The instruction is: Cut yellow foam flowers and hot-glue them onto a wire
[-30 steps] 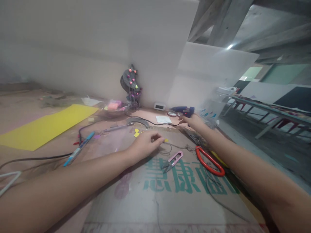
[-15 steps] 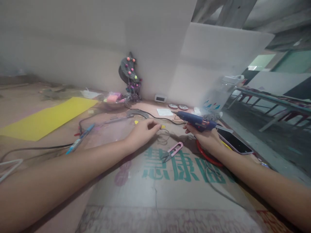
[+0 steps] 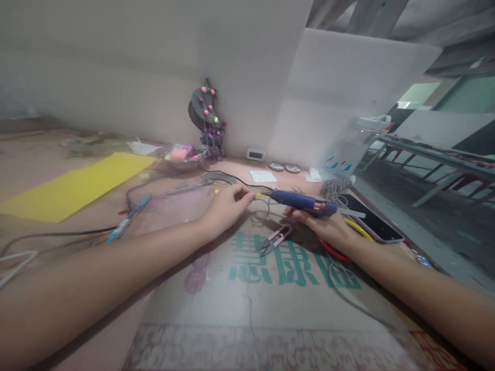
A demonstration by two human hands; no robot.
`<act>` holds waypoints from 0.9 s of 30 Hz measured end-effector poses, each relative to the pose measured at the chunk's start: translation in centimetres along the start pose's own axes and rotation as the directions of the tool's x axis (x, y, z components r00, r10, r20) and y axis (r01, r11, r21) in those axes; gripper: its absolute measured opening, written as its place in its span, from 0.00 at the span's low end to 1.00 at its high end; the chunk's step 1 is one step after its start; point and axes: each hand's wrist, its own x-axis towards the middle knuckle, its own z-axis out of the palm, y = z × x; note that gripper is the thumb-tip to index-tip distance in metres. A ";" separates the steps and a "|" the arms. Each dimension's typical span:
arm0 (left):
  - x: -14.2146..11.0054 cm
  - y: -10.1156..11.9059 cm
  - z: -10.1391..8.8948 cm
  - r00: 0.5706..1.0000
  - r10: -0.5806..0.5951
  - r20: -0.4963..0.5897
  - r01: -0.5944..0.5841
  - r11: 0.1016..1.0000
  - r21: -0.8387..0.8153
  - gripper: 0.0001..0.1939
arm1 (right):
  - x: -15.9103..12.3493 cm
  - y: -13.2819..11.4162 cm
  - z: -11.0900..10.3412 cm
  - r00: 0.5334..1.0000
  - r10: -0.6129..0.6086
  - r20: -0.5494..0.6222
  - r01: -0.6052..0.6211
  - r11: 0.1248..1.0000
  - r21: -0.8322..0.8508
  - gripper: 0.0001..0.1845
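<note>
My left hand [image 3: 226, 208] is closed in a pinch, thumb against forefinger, at the end of a thin grey cord [image 3: 266, 212] that loops down over the board; the exact pinch point is too small to see clearly. A yellow bit [image 3: 258, 196] shows just beyond these fingertips. My right hand [image 3: 323, 224] is wrapped round a blue glue gun [image 3: 296, 200], its nozzle pointing left, close to the left fingertips. Pink-handled thread snips [image 3: 276, 239] lie below, between the hands. Under my right wrist is a red ring-shaped item [image 3: 334, 251], partly covered.
A phone [image 3: 371, 219] and a ball of grey yarn [image 3: 335, 187] lie at right, near a water bottle [image 3: 350, 147]. A decorated grey crescent [image 3: 203, 111] stands at the back beside a bowl [image 3: 181, 164]. Yellow sheet [image 3: 77, 188] and blue pen [image 3: 129, 219] lie left.
The glue gun in my right hand has moved left and slightly down, its nozzle nearer my left fingertips. My left hand keeps its pinch almost in place.
</note>
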 end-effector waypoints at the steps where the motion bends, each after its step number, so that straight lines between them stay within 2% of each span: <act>1: 0.0 0.1 0.0 1.000 0.001 0.000 -0.001 1.000 0.003 0.11 | 0.0 -0.1 0.0 1.000 0.002 0.005 -0.002 1.000 0.000 0.14; 10: -0.2 0.1 -0.1 1.000 0.008 -0.004 -0.008 1.000 0.009 0.11 | 0.2 -0.4 0.5 0.995 0.100 -0.029 -0.099 0.995 0.029 0.11; 15: -0.2 0.3 0.0 1.000 0.005 -0.003 -0.005 1.000 0.001 0.11 | 0.2 0.1 0.9 0.993 0.096 -0.071 -0.093 0.995 0.045 0.13; 21: -0.1 0.4 0.0 1.000 -0.004 0.004 0.004 1.000 -0.011 0.11 | 0.3 1.0 1.3 0.995 0.087 -0.048 -0.082 0.992 0.092 0.14; 27: -0.2 0.4 -0.1 1.000 0.001 0.004 -0.001 1.000 -0.005 0.11 | 0.2 1.7 1.3 0.997 0.076 -0.019 -0.075 0.996 0.045 0.13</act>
